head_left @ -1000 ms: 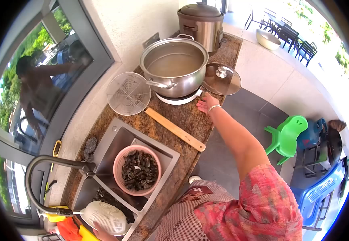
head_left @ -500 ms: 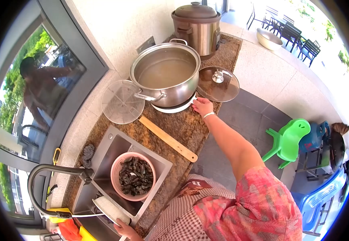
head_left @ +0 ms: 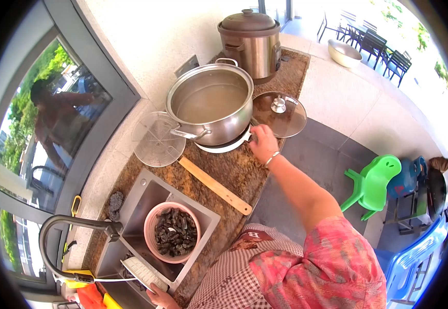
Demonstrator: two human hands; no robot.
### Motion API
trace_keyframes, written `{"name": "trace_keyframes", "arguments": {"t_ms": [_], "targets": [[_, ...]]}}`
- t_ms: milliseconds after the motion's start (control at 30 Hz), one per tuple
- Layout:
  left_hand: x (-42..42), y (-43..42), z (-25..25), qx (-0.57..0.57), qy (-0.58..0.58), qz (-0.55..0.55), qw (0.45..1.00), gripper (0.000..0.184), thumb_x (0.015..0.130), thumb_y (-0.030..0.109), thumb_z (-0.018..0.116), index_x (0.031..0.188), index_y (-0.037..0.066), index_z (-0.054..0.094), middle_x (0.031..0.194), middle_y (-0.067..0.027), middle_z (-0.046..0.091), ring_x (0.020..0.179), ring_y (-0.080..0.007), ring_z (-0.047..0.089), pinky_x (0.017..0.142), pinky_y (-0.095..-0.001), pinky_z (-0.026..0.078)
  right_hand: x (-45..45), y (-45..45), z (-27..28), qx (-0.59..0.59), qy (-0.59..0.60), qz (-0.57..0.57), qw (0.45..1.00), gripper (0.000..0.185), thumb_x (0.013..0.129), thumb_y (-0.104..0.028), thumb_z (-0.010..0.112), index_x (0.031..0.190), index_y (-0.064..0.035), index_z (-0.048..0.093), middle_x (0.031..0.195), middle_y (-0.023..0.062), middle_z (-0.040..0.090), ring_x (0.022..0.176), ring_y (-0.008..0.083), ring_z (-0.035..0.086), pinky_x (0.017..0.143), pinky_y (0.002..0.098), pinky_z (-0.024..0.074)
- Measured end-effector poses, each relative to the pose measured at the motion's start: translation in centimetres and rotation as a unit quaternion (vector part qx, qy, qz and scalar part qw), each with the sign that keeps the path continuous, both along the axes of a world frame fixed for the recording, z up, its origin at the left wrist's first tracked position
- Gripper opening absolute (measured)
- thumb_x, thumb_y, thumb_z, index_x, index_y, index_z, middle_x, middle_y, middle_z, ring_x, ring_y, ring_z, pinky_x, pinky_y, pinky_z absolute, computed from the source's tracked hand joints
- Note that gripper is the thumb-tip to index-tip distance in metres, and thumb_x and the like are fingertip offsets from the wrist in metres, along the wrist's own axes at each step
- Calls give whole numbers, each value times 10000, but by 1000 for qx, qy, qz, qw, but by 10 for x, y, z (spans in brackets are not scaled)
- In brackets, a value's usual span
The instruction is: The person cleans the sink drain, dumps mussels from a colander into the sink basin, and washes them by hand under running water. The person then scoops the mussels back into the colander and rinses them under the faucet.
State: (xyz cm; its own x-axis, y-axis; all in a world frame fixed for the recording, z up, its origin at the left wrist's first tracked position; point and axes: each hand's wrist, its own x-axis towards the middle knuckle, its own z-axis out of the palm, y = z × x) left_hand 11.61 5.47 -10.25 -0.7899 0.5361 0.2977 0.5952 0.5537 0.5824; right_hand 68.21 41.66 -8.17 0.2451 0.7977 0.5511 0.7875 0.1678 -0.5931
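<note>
At the right edge of the white-based burner (head_left: 223, 148), my right hand (head_left: 264, 144) is closed, its fingertips bent around a small dark part I cannot make out. A steel pot (head_left: 209, 116) of cloudy liquid stands on that burner. My left hand (head_left: 163, 297), low in the view, grips the edge of a white ribbed basket (head_left: 144, 271) tilted on its side over the sink. Some dark pieces show behind the basket. A pink basin (head_left: 149, 247) sits in the sink beside it, holding dark shellfish (head_left: 175, 232) that look like mussels.
A wire skimmer (head_left: 159, 139) with a wooden handle lies on the granite counter. Near the pot are a glass lid (head_left: 291, 114) and a lidded cooker (head_left: 249, 44). A black faucet (head_left: 46, 242) arches over the steel sink (head_left: 193, 252). Green (head_left: 376, 188) and blue (head_left: 414, 257) chairs stand right.
My right hand has shifted slightly and turned at the burner's edge, its fingers now more curled. The left hand still holds the basket, which has barely moved. The whole view has shifted slightly.
</note>
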Motion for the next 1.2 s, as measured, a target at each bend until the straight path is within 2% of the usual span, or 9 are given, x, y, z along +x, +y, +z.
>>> {"name": "trace_keyframes", "arguments": {"t_ms": [100,167,233,333,433,633,667,1000,1200], "targets": [[-15,-3,-11,-19,9,-9,1000,497,1000,409,610,980,-86,647,828,-271,654,743,-430,601,722,-516,458,34,18,28,23,-14,-90,996,412,756,-90,658,1165,-103,609,1220,162,581,1184,386,546,989,473,491],[-15,-2,-15,8,7,-9,1000,490,1001,396,609,988,-93,649,843,-273,662,750,-426,608,725,-508,467,61,45,37,-7,-58,-185,981,530,805,-153,648,1329,-112,579,1402,191,521,1304,395,488,1068,465,452],[-15,0,-18,26,4,-7,1000,480,1000,379,611,1003,-100,650,857,-275,669,760,-423,617,727,-503,475,90,75,32,-140,-160,-243,946,629,882,-195,602,1497,-163,470,1578,213,362,1431,417,378,1149,472,384],[-14,2,-17,42,-13,5,999,465,995,353,621,1033,-109,647,874,-277,679,781,-422,633,732,-498,486,123,107,22,-294,-135,-169,931,631,956,-179,508,1567,-237,363,1648,189,248,1505,424,264,1187,501,327],[-4,3,-16,57,-18,19,998,454,988,336,632,1063,-111,642,890,-281,685,804,-425,648,738,-497,494,126,110,31,-362,-256,-83,893,501,980,-205,515,1465,-87,485,1556,303,360,1471,435,318,1219,470,275],[-7,1,-9,-14,-18,25,999,425,984,320,628,1090,-90,644,919,-279,688,831,-426,660,750,-504,492,137,108,20,-283,-183,-137,931,390,973,-46,495,1320,-175,619,1425,273,526,1316,413,525,1104,465,429],[-10,1,-16,-9,23,30,999,402,1000,310,615,1048,-89,640,868,-266,663,779,-423,637,707,-505,476,151,118,8,-268,-212,-124,932,394,961,-38,517,1298,-210,628,1306,255,619,1222,397,599,1053,476,461],[-14,-3,-19,20,11,-3,1000,386,1015,316,608,1028,-68,647,817,-228,657,707,-403,617,650,-498,460,198,42,28,-250,-214,-130,935,366,913,-153,587,1278,-143,599,1151,239,674,1130,396,625,992,484,488],[-11,1,-11,3,-3,5,1000,397,1017,322,606,1038,-72,651,833,-232,671,714,-398,632,655,-495,469,223,-2,122,-178,-193,-181,948,352,937,-239,557,1258,-105,616,1008,253,706,964,424,681,889,519,527]]}}
